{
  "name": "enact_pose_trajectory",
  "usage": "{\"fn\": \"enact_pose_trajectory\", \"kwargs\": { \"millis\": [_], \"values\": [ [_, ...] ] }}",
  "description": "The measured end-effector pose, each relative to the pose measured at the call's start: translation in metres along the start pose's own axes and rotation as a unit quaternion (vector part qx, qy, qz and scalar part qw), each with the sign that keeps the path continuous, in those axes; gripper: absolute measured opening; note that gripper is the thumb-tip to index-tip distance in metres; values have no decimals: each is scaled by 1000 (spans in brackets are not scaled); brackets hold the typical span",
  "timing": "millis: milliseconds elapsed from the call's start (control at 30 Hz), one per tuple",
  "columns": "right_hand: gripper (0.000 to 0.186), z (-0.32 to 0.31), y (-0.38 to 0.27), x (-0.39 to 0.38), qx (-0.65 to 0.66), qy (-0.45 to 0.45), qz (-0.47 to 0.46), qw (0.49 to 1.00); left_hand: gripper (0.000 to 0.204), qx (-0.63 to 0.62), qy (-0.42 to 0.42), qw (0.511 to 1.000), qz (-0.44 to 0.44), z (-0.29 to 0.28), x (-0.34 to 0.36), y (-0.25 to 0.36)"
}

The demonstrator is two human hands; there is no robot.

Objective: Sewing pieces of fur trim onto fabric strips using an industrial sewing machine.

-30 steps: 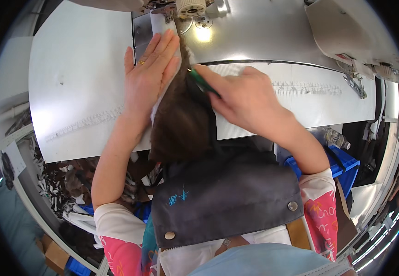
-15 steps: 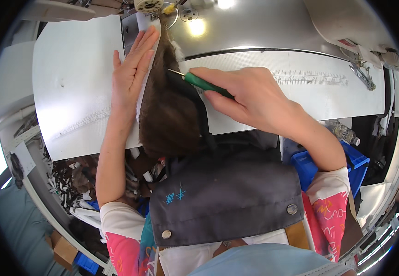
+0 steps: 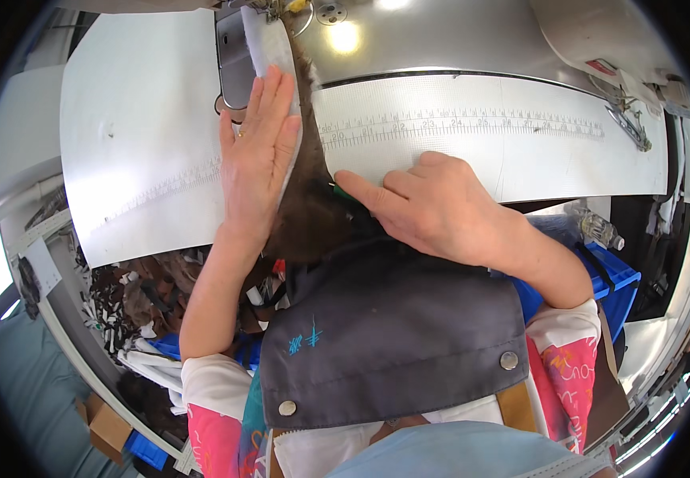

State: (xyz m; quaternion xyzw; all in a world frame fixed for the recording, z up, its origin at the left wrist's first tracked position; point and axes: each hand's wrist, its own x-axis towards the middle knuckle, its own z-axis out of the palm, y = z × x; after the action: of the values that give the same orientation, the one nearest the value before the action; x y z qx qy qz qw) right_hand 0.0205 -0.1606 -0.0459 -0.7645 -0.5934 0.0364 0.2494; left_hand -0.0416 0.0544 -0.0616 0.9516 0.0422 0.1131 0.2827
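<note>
Brown fur (image 3: pixel 305 223) runs from the machine's needle area toward my lap, with a white strip (image 3: pixel 269 44) along its left edge. My left hand (image 3: pixel 257 159) lies flat on the strip, its fingers stretched toward the machine and slightly apart. Closed around a green-handled awl (image 3: pixel 339 191), my right hand (image 3: pixel 440 203) is at the fur's right side, close to the apron. Only the awl's metal tip and a bit of its handle show; the fingers cover the rest. Part of the sewing machine's presser area (image 3: pixel 271 11) shows at the top edge.
A white work board (image 3: pixel 146 103) with printed ruler marks extends on both sides of the fur. Behind it is the metal machine bed (image 3: pixel 456 40). A blue crate (image 3: pixel 619 291) and a clear plastic bottle (image 3: pixel 600 231) are at right. Scraps (image 3: pixel 154 295) fill the lower left.
My right hand has drawn the awl back toward me, along the fur's right edge. My left hand has shifted slightly right and nearer me, and more of the white strip shows beyond its fingertips.
</note>
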Motion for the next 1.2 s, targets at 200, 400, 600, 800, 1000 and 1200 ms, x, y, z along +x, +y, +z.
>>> {"fn": "enact_pose_trajectory", "kwargs": {
  "millis": [200,400,600,800,1000,1200],
  "values": [
    [48,-18,-11,-23,70,-44,33,996,40,156,22,987,40,1,-12,-1],
    [48,3,-20,6,41,129,195,971,38,189,44,979,61,4,-8,2],
    [46,26,-16,42,-36,120,226,966,41,195,42,978,62,3,-9,2],
    [50,14,-7,36,-34,38,132,990,42,81,12,996,36,-1,-11,0],
    [42,-3,1,6,46,91,187,977,41,132,16,990,47,-1,-13,2],
    [45,9,9,42,2,88,165,982,41,146,21,987,57,0,-10,5]
  ]
}}
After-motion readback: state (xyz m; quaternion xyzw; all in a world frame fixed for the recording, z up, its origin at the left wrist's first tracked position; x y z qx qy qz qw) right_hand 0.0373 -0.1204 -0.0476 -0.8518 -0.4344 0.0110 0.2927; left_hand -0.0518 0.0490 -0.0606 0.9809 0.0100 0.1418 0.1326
